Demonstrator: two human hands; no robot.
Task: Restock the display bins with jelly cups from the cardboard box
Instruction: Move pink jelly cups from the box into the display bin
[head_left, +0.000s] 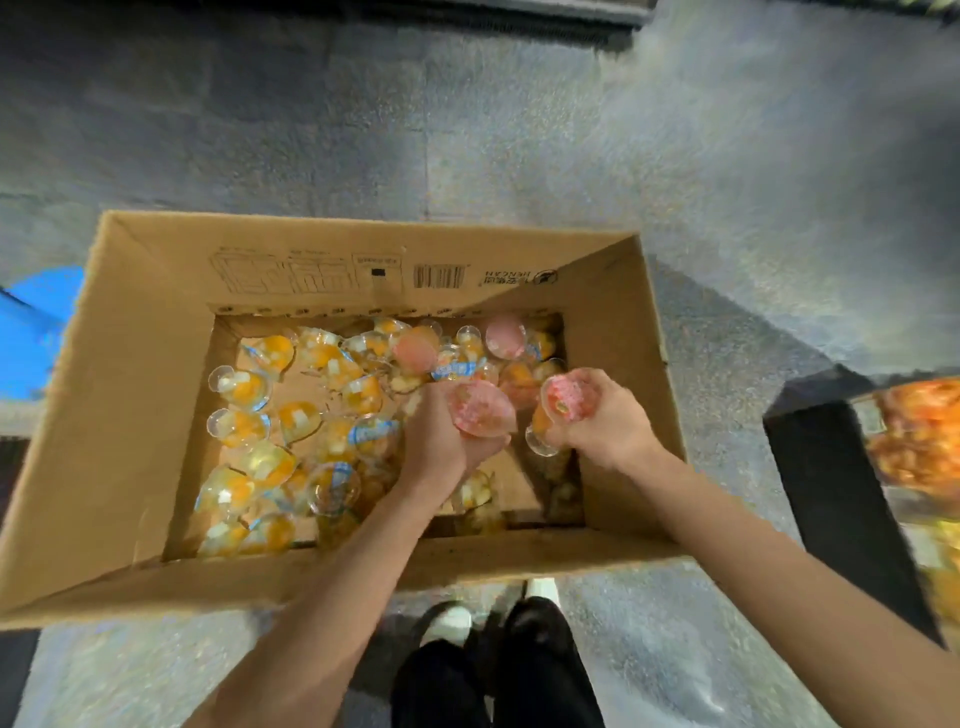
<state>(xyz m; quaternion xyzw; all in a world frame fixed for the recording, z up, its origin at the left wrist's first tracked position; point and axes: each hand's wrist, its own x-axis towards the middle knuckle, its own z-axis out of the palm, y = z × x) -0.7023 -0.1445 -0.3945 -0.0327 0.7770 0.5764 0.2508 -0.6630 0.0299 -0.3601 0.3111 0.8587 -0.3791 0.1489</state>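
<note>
Pink-lidded jelly cup (482, 409) gripped in left hand (441, 441), fingers curled round it; right hand (605, 421) grips another cup (569, 401) likewise. Both sit over the cardboard box (135, 395) (open, on the grey floor (519, 130)). Loose cups (311, 415), mostly orange, cover the box bottom. Bin (924, 441) lies right.

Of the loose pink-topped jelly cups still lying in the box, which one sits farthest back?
The pink-lidded cup near the cardboard box's far right corner, close to the back wall. The other loose pink one lies left of it and nearer the hands.
</note>
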